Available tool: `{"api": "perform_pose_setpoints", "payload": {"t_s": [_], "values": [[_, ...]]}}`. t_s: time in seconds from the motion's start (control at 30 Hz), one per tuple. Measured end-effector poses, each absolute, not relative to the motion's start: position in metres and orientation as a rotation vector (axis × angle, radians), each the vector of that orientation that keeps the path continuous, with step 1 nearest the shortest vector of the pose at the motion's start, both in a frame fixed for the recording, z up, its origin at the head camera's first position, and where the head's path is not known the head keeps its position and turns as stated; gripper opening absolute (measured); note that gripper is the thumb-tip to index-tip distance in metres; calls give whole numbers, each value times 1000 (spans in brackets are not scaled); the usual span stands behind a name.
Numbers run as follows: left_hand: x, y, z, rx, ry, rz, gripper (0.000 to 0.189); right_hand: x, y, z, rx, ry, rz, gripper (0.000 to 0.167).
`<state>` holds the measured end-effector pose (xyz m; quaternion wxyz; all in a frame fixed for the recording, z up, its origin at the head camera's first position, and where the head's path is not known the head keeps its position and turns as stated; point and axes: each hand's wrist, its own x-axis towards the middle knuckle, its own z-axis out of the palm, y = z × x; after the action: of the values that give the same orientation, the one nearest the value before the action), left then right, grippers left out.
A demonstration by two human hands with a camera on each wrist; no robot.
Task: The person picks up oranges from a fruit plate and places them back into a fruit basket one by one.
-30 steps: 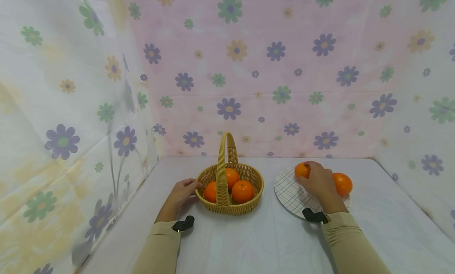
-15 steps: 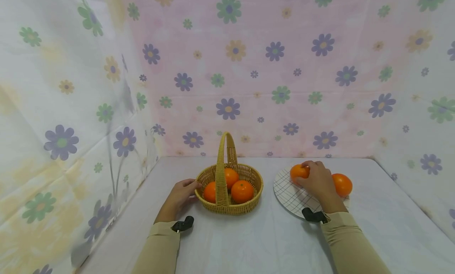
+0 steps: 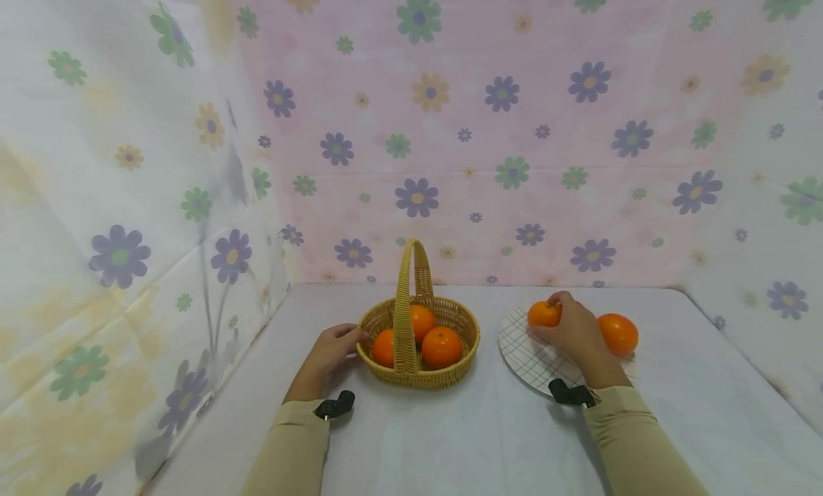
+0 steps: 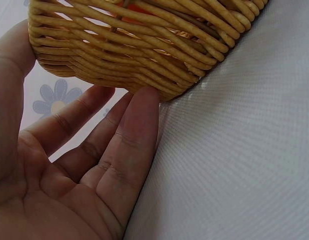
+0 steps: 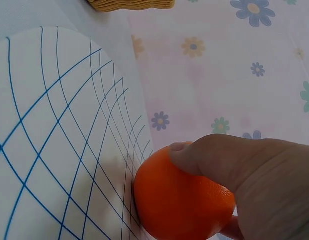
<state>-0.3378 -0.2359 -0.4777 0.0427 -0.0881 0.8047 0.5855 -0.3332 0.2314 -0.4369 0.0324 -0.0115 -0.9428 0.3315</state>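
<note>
In the head view my left hand (image 3: 331,353) holds the left side of a yellow wicker basket (image 3: 381,374) with a tall arched handle. The left wrist view has the thumb up at the woven wall (image 4: 119,60) and the fingertips against its lower edge. Several oranges lie inside, among them a front one (image 3: 441,347) with a green stem spot. Over on the right, my right hand (image 3: 579,333) grips another orange (image 3: 543,314) above the far part of a round plate (image 3: 524,356). Its thumb presses that orange (image 5: 179,200) in the right wrist view; most other fingers are hidden.
One more orange (image 3: 619,334) sits on the plate's right side, beyond the right wrist. The white, blue-lined plate stands right of the basket on a white tablecloth (image 3: 437,439). Flowered cloth (image 3: 476,153) hangs behind and at both sides.
The orange in my right hand has shifted slightly left and turned a little within the fingers. My left hand stays at the basket's side. The head view has shifted slightly.
</note>
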Motion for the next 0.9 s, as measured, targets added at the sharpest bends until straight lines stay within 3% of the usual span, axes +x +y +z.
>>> {"api": "perform_pose_setpoints", "payload": {"t_s": [0.9], "values": [[-336,-235,-474,-254,2413,1846,42,-335,230,-436,-53,-2844,1086,89]]}}
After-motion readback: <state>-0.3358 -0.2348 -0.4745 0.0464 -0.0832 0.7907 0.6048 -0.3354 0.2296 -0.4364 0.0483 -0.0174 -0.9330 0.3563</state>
